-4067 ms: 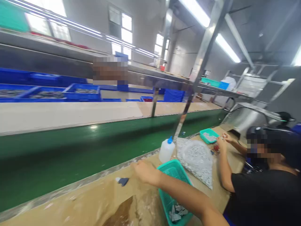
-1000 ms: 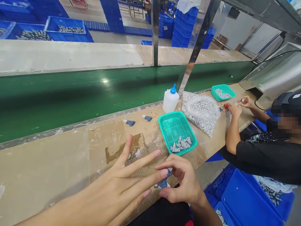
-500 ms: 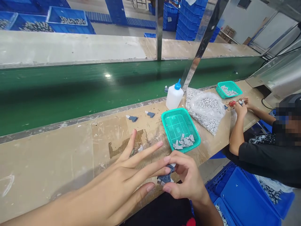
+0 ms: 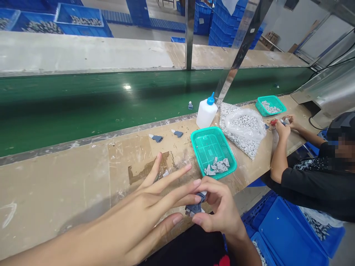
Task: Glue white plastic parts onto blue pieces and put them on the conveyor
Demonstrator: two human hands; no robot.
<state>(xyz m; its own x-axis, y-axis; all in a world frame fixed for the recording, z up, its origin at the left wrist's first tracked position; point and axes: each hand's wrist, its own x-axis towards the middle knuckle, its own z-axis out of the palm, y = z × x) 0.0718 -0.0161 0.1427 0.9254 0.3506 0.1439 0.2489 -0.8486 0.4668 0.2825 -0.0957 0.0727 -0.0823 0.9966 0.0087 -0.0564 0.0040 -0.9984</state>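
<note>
My right hand (image 4: 222,207) pinches a small blue-grey plastic part with a white tip (image 4: 195,207) between thumb and fingers, low over the front of the bench. Beside it, my left hand (image 4: 146,207) has its fingers stretched and spread; its fingertips reach across the part and seem to touch it, partly covering it. Two similar pieces, a left blue-grey part (image 4: 156,138) and a right blue-grey part (image 4: 177,133), lie on the bench beyond my left hand. Just past my right hand stands a green basket (image 4: 203,147) with light grey pieces (image 4: 219,167) at its near end.
A white bottle with a blue nozzle (image 4: 206,112) and a bag of grey pieces (image 4: 245,127) stand behind the basket. A green conveyor belt (image 4: 91,107) runs beyond the bench, carrying a part (image 4: 190,105). A co-worker (image 4: 307,177) handles pieces at right, near blue crates (image 4: 291,229).
The parts on the conveyor belt have shifted slightly left, the nearer one now showing clear of the bottle. Both my hands and the held part stay almost still.
</note>
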